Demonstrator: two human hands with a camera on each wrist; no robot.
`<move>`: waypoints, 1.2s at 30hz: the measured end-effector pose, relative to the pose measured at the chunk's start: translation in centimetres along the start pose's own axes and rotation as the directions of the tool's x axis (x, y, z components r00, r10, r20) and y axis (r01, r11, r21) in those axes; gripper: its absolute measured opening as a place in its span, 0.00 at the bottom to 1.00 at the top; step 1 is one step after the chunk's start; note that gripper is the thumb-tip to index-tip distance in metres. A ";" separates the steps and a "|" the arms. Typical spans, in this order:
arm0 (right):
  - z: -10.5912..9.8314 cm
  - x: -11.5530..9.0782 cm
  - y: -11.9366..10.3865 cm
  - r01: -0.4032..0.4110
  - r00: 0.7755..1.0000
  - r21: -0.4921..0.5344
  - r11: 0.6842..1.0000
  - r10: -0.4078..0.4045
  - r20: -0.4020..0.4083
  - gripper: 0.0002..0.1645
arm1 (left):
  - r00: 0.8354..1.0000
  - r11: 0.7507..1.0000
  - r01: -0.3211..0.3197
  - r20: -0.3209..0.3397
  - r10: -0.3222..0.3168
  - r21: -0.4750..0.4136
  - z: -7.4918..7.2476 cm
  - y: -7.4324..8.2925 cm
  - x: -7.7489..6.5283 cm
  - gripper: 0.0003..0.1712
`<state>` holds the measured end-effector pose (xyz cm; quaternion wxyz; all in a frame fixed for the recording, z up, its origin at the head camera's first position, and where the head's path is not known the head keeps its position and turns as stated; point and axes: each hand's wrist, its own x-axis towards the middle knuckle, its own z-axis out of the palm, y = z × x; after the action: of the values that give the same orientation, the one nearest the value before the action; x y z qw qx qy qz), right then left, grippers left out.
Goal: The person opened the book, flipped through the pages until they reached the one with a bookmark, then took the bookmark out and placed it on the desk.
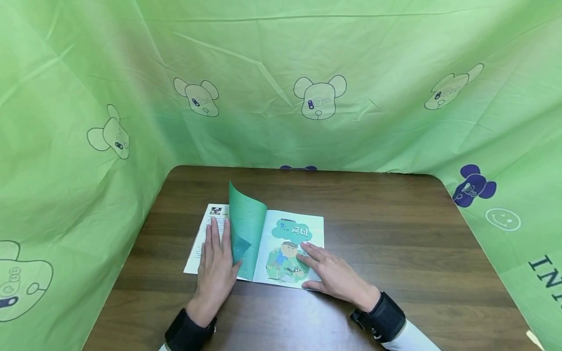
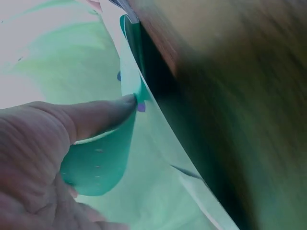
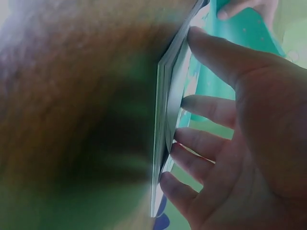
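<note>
An open booklet lies on the wooden table, its white right page [image 1: 272, 229] printed with a cartoon child and a green cloud-shaped title. Between the halves a green leaf [image 1: 246, 224] stands partly raised, its upper corner curling up. My left hand [image 1: 215, 270] rests over the white left page [image 1: 193, 261] with fingers straight, and its thumb touches the green leaf in the left wrist view. On the right page's lower right part, my right hand [image 1: 335, 278] rests with fingers spread. In the right wrist view, its fingertips touch the page beside the booklet's layered edge [image 3: 160, 115].
The brown wooden table [image 1: 395, 234] extends around the booklet on all sides. Green cloth [image 1: 254, 131] with cartoon bear heads hangs behind the table and along both its sides. Black bands [image 1: 386, 317] circle both wrists.
</note>
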<state>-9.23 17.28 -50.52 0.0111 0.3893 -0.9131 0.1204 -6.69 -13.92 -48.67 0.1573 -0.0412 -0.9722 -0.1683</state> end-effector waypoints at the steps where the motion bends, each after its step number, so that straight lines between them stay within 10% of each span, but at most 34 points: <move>1: 0.0 0.0 0.1 -0.001 1.000 0.006 1.000 0.001 -0.004 0.45 | 0.999 1.000 -0.018 -0.026 0.019 0.022 0.0 -0.1 0.1 0.75; 9: 0.6 -0.2 0.4 -0.001 1.000 0.050 0.999 0.002 -0.015 0.51 | 0.993 0.991 -0.087 -0.076 0.095 0.105 -0.2 -0.8 0.5 0.78; 24: 0.3 0.1 0.2 0.006 1.000 0.044 0.999 -0.006 -0.005 0.46 | 0.983 0.977 -0.154 0.122 0.137 0.146 0.4 -0.8 0.2 0.54; 36: -0.2 0.3 -0.2 0.017 1.000 -0.011 1.000 -0.017 0.001 0.41 | 0.857 0.945 -0.327 0.418 0.300 -0.008 0.7 -0.3 -0.9 0.44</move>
<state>-9.32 16.99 -50.22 0.0139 0.3969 -0.9105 0.1153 -6.10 -14.02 -49.69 -0.0258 -0.2284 -0.9684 -0.0971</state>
